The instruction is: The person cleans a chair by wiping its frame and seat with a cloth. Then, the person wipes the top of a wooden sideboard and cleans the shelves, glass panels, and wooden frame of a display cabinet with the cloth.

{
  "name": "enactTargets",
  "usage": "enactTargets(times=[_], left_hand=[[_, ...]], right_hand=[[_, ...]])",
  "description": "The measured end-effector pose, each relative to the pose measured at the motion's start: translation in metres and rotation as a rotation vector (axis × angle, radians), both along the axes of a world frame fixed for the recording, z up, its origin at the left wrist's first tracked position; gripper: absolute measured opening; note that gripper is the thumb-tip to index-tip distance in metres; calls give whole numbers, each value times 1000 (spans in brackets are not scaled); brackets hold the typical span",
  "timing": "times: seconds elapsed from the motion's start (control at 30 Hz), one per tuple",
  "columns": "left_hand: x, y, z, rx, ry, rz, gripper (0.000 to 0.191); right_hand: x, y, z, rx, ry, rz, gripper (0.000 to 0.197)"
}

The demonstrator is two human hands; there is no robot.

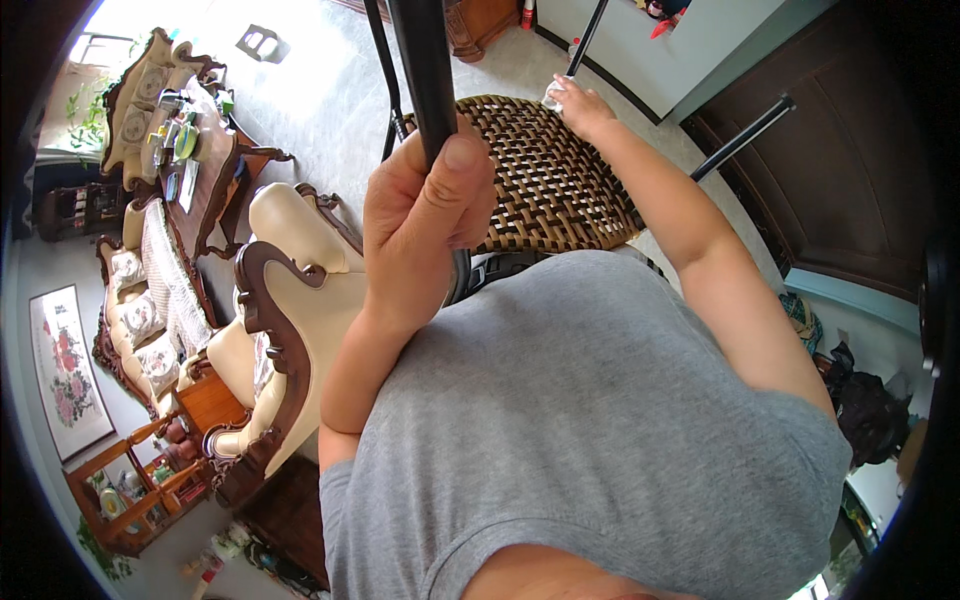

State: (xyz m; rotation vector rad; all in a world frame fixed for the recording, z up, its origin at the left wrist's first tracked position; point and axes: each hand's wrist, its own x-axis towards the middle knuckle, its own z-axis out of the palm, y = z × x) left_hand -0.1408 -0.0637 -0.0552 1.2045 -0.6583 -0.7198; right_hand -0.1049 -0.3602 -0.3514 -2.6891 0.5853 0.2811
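A chair with a woven brown and tan seat [555, 180] and black metal legs is in front of me, its legs pointing away from my body. My left hand [427, 202] grips a thick black metal tube [424, 75] close to the camera, thumb across it. My right arm reaches out past the seat's far edge. There my right hand [581, 109] holds a white cloth or tissue [556, 94] against the base of a thin black leg [589, 37]. Another black leg [742, 139] sticks out beyond my right forearm.
A cream armchair with carved wood [300, 315] stands close on my left, with a cluttered wooden table [214, 172] and sofas beyond. A dark door [825, 165] is at the right, and a low wall [622, 67] with a dark skirting lies ahead.
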Motion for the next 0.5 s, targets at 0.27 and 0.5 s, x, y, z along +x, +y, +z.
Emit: enactTargets(times=[0.27,0.5], left_hand=[[6,-1,-4,-7,-31,42,41],[3,-4,-7,-21,-23,53,37]], right_hand=[[-108,53,53,-479,286,171,43],[-104,29,184,50,252,247,21]])
